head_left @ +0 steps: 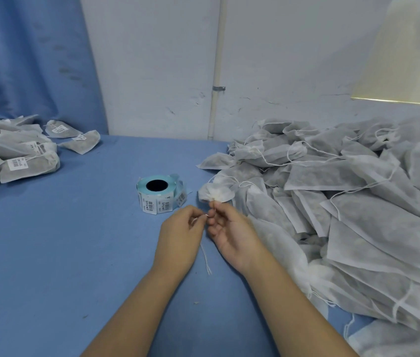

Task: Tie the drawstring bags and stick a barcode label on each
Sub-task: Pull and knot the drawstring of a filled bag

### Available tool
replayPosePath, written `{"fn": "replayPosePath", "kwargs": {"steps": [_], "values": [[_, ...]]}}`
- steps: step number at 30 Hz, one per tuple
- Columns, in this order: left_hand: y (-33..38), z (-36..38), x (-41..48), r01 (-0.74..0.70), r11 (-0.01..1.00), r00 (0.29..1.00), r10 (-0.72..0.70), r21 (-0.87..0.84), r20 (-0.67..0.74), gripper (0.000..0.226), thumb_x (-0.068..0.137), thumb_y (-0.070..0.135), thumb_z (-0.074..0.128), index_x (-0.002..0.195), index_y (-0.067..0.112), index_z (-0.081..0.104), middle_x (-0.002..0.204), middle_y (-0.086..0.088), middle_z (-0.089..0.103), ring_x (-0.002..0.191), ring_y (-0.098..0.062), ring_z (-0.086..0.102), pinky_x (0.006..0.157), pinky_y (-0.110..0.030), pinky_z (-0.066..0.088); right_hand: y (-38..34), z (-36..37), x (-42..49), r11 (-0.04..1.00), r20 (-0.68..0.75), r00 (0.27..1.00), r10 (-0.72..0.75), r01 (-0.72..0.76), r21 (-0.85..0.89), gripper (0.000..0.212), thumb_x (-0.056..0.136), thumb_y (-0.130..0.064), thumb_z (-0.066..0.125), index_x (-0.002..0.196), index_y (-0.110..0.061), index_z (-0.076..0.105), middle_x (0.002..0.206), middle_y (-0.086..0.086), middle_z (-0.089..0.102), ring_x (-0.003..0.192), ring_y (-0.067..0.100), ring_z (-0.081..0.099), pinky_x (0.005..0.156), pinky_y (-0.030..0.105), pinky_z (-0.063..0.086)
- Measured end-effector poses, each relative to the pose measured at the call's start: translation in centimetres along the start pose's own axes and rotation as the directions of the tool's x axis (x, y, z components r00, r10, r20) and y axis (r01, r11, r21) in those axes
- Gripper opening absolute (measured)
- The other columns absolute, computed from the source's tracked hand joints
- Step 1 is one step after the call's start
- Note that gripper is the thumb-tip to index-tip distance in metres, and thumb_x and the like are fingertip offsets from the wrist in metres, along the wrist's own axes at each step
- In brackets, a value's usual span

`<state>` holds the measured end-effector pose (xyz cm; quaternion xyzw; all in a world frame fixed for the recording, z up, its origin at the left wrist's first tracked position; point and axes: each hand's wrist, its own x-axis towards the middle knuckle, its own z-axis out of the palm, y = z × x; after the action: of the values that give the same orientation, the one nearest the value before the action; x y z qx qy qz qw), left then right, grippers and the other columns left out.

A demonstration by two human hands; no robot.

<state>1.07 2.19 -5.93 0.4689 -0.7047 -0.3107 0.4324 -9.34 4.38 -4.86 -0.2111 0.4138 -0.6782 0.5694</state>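
Note:
A white drawstring bag (pixel 216 194) lies on the blue table (pixel 74 240) with its gathered mouth facing me. My right hand (pixel 232 233), palm up, pinches the white drawstring (pixel 206 258) just below that mouth. My left hand (pixel 181 231) pinches the same string a little to the left, and its loose ends trail down between my wrists. A roll of barcode labels (pixel 158 194) stands just beyond my left hand.
A large heap of untied white bags (pixel 345 202) covers the right side of the table. A pile of labelled bags (pixel 15 153) lies at the far left. A white wall (pixel 281 60) and a blue curtain (pixel 28 52) stand behind.

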Motion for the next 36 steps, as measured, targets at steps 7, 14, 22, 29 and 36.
{"fn": "replayPosePath", "kwargs": {"steps": [7, 14, 22, 29, 36], "values": [[0.1, -0.9, -0.2, -0.102, 0.839, 0.99, 0.137, 0.535, -0.026, 0.026, 0.099, 0.033, 0.043, 0.097, 0.018, 0.063, 0.095, 0.004, 0.052, 0.086, -0.015, 0.052, 0.067, -0.031, 0.043, 0.1, 0.1, -0.3, 0.848, -0.054, 0.95, -0.309, 0.249, -0.469, 0.02, 0.095, -0.012, 0.049, 0.076, -0.013, 0.055, 0.062, -0.003, 0.056, 0.054, 0.009, 0.05, 0.052, 0.019, 0.043], [1.1, -1.2, -0.5, -0.278, 0.834, 0.927, 0.362, 0.477, -0.093, 0.007, 0.084, 0.011, 0.069, 0.08, 0.005, 0.07, 0.104, -0.011, 0.063, 0.086, -0.032, 0.062, 0.058, -0.037, 0.049, -0.1, 0.0, -1.0, 0.348, 0.121, 0.784, -0.608, 0.4, -0.848, 0.033, 0.087, -0.012, 0.054, 0.061, -0.019, 0.036, 0.054, -0.009, 0.039, 0.055, 0.008, 0.035, 0.052, 0.023, 0.028], [1.0, 0.0, -0.5, -0.32, 0.932, 0.946, 0.326, 0.174, -0.006, 0.022, 0.096, 0.014, 0.051, 0.112, 0.012, 0.066, 0.132, 0.011, 0.054, 0.12, -0.004, 0.048, 0.088, -0.012, 0.034, 0.3, -0.3, -1.5, -0.141, 0.335, 0.648, -0.684, 0.333, -0.932, 0.022, 0.088, -0.011, 0.055, 0.105, -0.011, 0.069, 0.116, -0.001, 0.068, 0.109, 0.021, 0.055, 0.089, 0.034, 0.043], [1.2, 0.7, -0.7, -0.071, 0.978, 0.996, 0.079, -0.197, 0.03, 0.011, 0.093, 0.013, 0.055, 0.087, 0.014, 0.064, 0.089, 0.009, 0.068, 0.081, -0.004, 0.058, 0.069, -0.019, 0.043, 0.4, -0.5, -1.3, -0.085, 0.315, 0.64, -0.701, 0.363, -0.928, 0.039, 0.084, -0.005, 0.055, 0.121, -0.013, 0.065, 0.131, -0.005, 0.06, 0.116, 0.017, 0.051, 0.095, 0.028, 0.04], [1.0, -0.2, -0.3, -0.437, 0.799, 0.874, 0.486, 0.414, -0.015, 0.007, 0.088, 0.013, 0.064, 0.087, 0.011, 0.071, 0.131, -0.003, 0.057, 0.116, -0.023, 0.042, 0.072, -0.034, 0.048, 0.4, -0.5, -1.2, -0.089, 0.311, 0.616, -0.724, 0.364, -0.927, 0.034, 0.084, -0.004, 0.058, 0.114, -0.013, 0.069, 0.123, -0.006, 0.066, 0.11, 0.02, 0.055, 0.091, 0.033, 0.045]]}}
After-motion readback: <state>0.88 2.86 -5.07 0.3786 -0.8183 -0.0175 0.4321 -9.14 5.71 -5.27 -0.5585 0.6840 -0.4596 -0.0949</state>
